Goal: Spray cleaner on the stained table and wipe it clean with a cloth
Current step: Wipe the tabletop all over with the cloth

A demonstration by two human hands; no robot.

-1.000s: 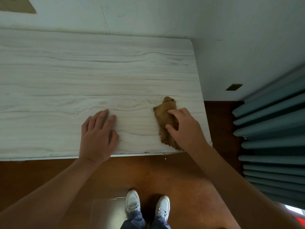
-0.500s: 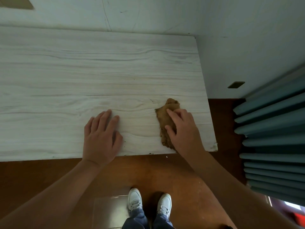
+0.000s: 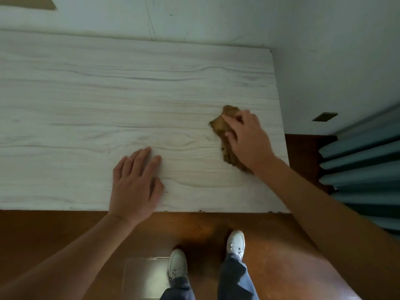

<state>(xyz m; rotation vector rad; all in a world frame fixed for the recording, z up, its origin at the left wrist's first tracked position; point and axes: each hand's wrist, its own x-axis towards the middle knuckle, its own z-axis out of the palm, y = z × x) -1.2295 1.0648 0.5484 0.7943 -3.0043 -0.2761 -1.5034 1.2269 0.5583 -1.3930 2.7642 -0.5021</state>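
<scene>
Cloth (image 3: 225, 137) was gripped under curled fingers of the right hand (image 3: 249, 139) near the right edge of the table (image 3: 108, 94), pushed farther from the front edge than a second earlier. The left hand (image 3: 134, 182) was laid flat, fingers straight. Wiping was judged under way.

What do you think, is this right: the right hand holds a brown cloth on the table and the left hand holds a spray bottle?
Not quite. The left hand holds no spray bottle; it lies flat on the table with nothing in it, as the head view shows. The rest is right: the right hand holds the brown cloth on the table.
</scene>
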